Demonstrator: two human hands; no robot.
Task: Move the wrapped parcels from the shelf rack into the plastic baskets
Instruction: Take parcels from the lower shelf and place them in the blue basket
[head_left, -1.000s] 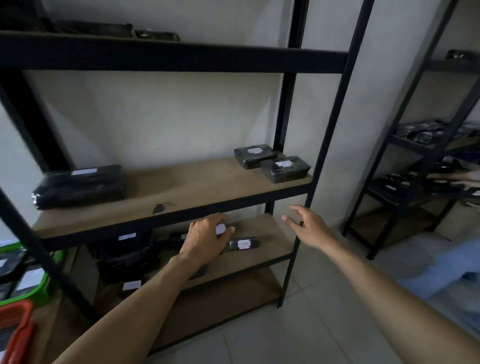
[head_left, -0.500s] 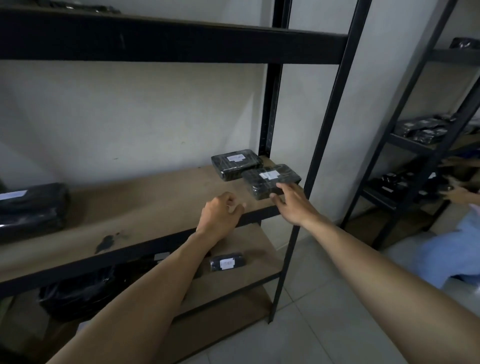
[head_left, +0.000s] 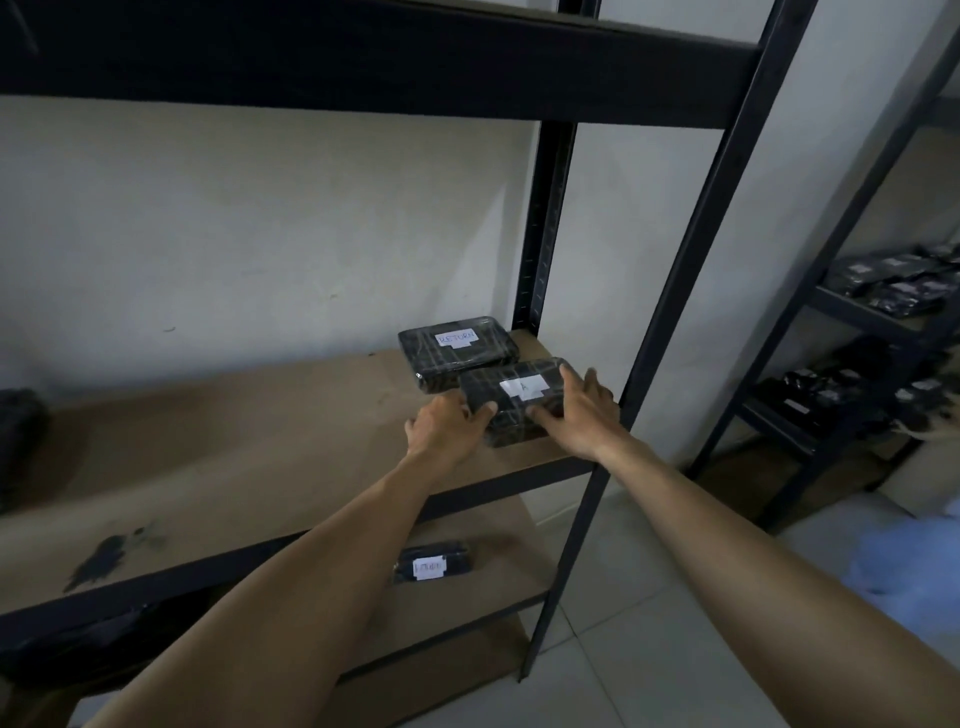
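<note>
Between both hands (head_left: 519, 415) — parcel (head_left: 511, 397)

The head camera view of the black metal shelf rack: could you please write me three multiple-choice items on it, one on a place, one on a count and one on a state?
1. Where does the black wrapped parcel with the RETURN label lie?
A. on the floor
B. on the wooden middle shelf, behind the parcel being handled
C. on the top shelf

2. How many black wrapped parcels sit at the right end of that shelf?
A. two
B. four
C. none

3. What are the left hand and right hand doing?
A. hanging free
B. both on the black wrapped parcel with the white label
C. each on a different parcel

Answers: 1 B, it lies at the back by the upright; 2 A, only these two lie there; 3 B, the hands close on its two ends.
</note>
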